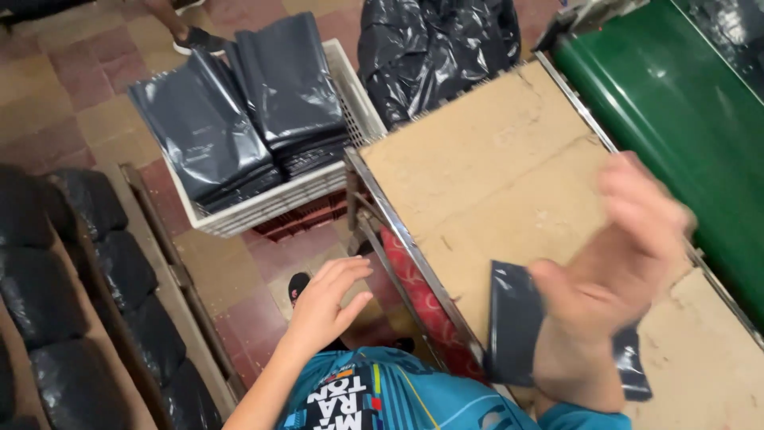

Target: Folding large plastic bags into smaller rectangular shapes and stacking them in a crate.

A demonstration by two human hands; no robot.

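The right hand (609, 295), blurred, fingers spread open, hovers over a dark plastic bag (517, 318) lying on the cardboard-topped table (485, 159). The left hand (326, 299) hangs open and empty beside the table. Farther off, a white crate (350, 103) holds stacked dark bags (239, 111).

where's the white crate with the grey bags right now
In the head view, the white crate sits on the tiled floor at upper left, against the left corner of the cardboard-topped table, ahead of the empty left hand.
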